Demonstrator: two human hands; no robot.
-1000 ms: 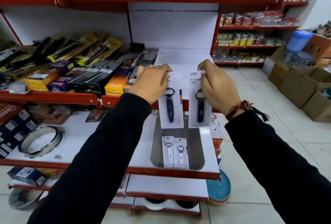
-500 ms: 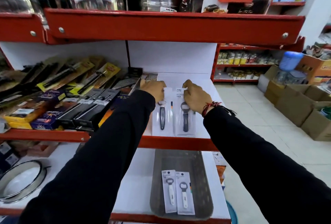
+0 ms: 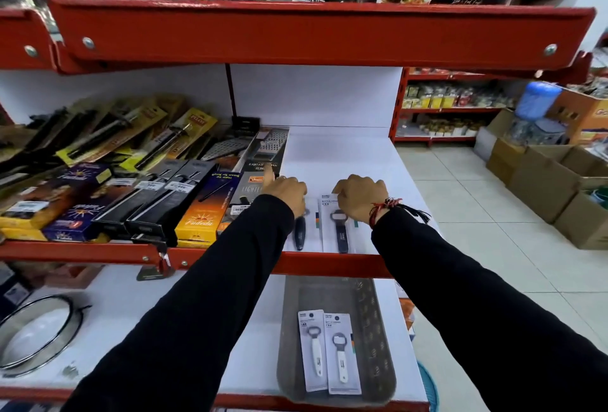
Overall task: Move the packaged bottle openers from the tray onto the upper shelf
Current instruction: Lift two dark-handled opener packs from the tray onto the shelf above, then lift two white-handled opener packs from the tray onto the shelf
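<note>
Two packaged bottle openers with dark handles lie flat, side by side, near the front of the white upper shelf. My left hand covers the top of the left package, its index finger sticking out. My right hand curls over the top of the right package. Below, on the lower shelf, a grey tray holds two packaged openers with white handles, side by side.
Boxed kitchen tools and a grater crowd the upper shelf just left of my left hand. A red shelf lip hangs overhead. A metal ring pan sits lower left. Cardboard boxes stand on the floor at right.
Both hands carried the two dark-handled packages up from above the tray and laid them flat on the upper shelf. My view tilted upward. The white-handled pair stayed in the tray.
</note>
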